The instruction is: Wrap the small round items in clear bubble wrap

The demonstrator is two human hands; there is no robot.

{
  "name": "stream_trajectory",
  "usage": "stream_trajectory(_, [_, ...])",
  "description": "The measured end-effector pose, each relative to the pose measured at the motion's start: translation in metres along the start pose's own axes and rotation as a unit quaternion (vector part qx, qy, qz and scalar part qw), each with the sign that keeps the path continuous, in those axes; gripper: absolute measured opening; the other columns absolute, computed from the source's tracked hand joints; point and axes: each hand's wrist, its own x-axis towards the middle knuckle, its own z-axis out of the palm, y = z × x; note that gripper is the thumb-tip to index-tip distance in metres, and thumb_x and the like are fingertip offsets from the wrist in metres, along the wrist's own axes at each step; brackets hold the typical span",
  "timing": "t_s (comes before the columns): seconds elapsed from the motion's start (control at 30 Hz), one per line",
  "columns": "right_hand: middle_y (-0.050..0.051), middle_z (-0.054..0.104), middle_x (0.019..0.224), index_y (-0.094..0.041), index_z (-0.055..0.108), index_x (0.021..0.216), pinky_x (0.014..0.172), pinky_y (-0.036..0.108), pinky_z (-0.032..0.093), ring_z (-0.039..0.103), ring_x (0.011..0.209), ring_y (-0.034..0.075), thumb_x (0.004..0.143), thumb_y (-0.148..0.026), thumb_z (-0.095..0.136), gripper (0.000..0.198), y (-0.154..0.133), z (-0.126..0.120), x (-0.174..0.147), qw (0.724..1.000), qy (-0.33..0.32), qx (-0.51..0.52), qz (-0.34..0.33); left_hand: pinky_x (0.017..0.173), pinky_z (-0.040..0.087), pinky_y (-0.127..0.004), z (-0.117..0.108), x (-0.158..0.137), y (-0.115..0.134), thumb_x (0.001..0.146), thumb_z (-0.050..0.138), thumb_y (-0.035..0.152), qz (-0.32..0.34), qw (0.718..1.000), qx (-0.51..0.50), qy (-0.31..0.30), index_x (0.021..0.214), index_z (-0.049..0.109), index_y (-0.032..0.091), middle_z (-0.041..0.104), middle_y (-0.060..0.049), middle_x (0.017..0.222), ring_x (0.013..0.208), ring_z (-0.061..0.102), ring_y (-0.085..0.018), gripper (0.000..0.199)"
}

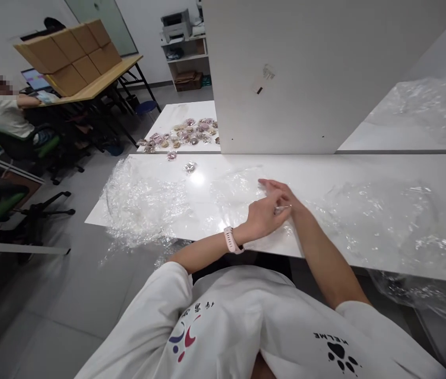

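Note:
My left hand (265,216), with a pale pink watch band (230,240) at its wrist, is over the front of the white table. Its fingers are bent into a pinch, and a small bit of clear plastic (282,209) shows between them. Just behind it and partly covered by it is my right hand (285,190), its visible fingers stretched out to the left above the tabletop. The two hands overlap near the right wrist. Clear plastic film (239,187) lies flat beneath and beyond them.
Crumpled clear plastic (144,202) heaps at the left and hangs over the edge; more plastic (384,216) spreads right. Several small wrapped items (191,131) lie behind, two nearer. A white upright panel (278,79) stands behind the table. A seated person (4,110) is far left, beside cardboard boxes (77,52).

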Motion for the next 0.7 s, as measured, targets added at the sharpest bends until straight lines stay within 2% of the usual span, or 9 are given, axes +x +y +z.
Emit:
stream_trajectory(0.1, [0.009,0.070,0.121,-0.022,0.069,0.119,0.097,0.038,0.055,0.066,0.113,0.022,0.096,-0.061,0.047,0.050,-0.003,-0.025,-0.004,0.984,0.045,0.147,0.092,0.069,0.046,-0.031,0.030,-0.002,-0.023,0.098,0.047,0.030,-0.034,0.989,0.139,-0.033,0.116,0.058,0.022,0.067,-0.005,0.107,0.083,0.062,-0.018,0.022])
stream_trajectory(0.17, [0.009,0.068,0.127,-0.024,0.069,0.117,0.105,0.044,0.049,0.063,0.119,0.024,0.090,-0.062,0.057,0.048,-0.014,-0.035,-0.018,0.971,0.094,0.176,0.133,0.081,0.047,-0.039,0.029,-0.003,-0.033,0.099,0.048,0.037,-0.017,0.978,0.207,-0.028,0.119,0.059,0.022,0.063,-0.010,0.122,0.100,0.061,-0.025,0.027])
stream_trajectory(0.2, [0.009,0.067,0.129,-0.025,0.069,0.118,0.106,0.046,0.047,0.063,0.119,0.025,0.090,-0.060,0.058,0.046,-0.022,-0.037,-0.029,0.974,0.116,0.146,0.131,0.089,0.046,-0.044,0.023,-0.007,-0.035,0.099,0.049,0.042,-0.001,0.974,0.227,-0.011,0.122,0.058,0.022,0.058,-0.012,0.131,0.111,0.057,-0.029,0.032])
stream_trajectory(0.3, [0.007,0.066,0.129,-0.027,0.068,0.121,0.107,0.048,0.045,0.061,0.119,0.025,0.094,-0.052,0.055,0.039,-0.044,-0.039,-0.077,0.991,0.126,0.003,0.050,0.104,0.040,-0.050,-0.006,-0.039,-0.032,0.095,0.054,0.051,0.068,0.972,0.226,0.010,0.131,0.053,0.022,0.049,-0.014,0.146,0.130,0.047,-0.032,0.045])
stream_trajectory(0.37, [0.006,0.064,0.132,-0.029,0.066,0.124,0.108,0.047,0.044,0.057,0.124,0.026,0.096,-0.048,0.055,0.036,-0.051,-0.036,-0.114,0.993,0.083,-0.079,-0.015,0.107,0.041,-0.048,-0.022,-0.074,-0.033,0.090,0.063,0.050,0.131,0.966,0.216,-0.048,0.132,0.050,0.021,0.049,-0.015,0.147,0.134,0.045,-0.031,0.053])
stream_trajectory(0.43, [0.006,0.060,0.138,-0.031,0.062,0.130,0.108,0.047,0.043,0.053,0.129,0.027,0.096,-0.046,0.055,0.038,-0.050,-0.030,-0.147,0.989,0.039,-0.139,-0.045,0.111,0.037,-0.053,-0.030,-0.112,-0.041,0.082,0.074,0.045,0.160,0.950,0.251,-0.092,0.136,0.047,0.019,0.043,-0.018,0.153,0.141,0.039,-0.036,0.065])
stream_trajectory(0.5, [0.006,0.053,0.146,-0.032,0.054,0.140,0.109,0.049,0.041,0.048,0.134,0.028,0.096,-0.049,0.056,0.047,-0.045,-0.021,-0.169,0.982,0.011,-0.183,-0.048,0.115,0.030,-0.061,-0.029,-0.141,-0.053,0.083,0.075,0.029,0.157,0.935,0.308,-0.082,0.137,0.046,0.018,0.037,-0.019,0.157,0.146,0.032,-0.040,0.063])
stream_trajectory(0.6, [0.007,0.039,0.158,-0.033,0.038,0.152,0.115,0.054,0.032,0.037,0.144,0.031,0.093,-0.056,0.057,0.066,-0.040,-0.007,-0.179,0.970,-0.014,-0.234,-0.064,0.117,0.030,-0.058,-0.027,-0.156,-0.069,0.090,0.057,0.008,0.166,0.927,0.336,-0.024,0.129,0.054,0.021,0.052,-0.012,0.149,0.142,0.042,-0.032,0.042])
stream_trajectory(0.7, [0.008,0.032,0.162,-0.032,0.029,0.157,0.118,0.055,0.025,0.030,0.148,0.033,0.091,-0.061,0.058,0.078,-0.044,0.006,-0.167,0.963,-0.022,-0.253,-0.087,0.115,0.037,-0.049,-0.040,-0.138,-0.071,0.094,0.048,0.005,0.198,0.931,0.304,0.030,0.112,0.063,0.024,0.072,-0.003,0.118,0.116,0.063,-0.020,0.030])
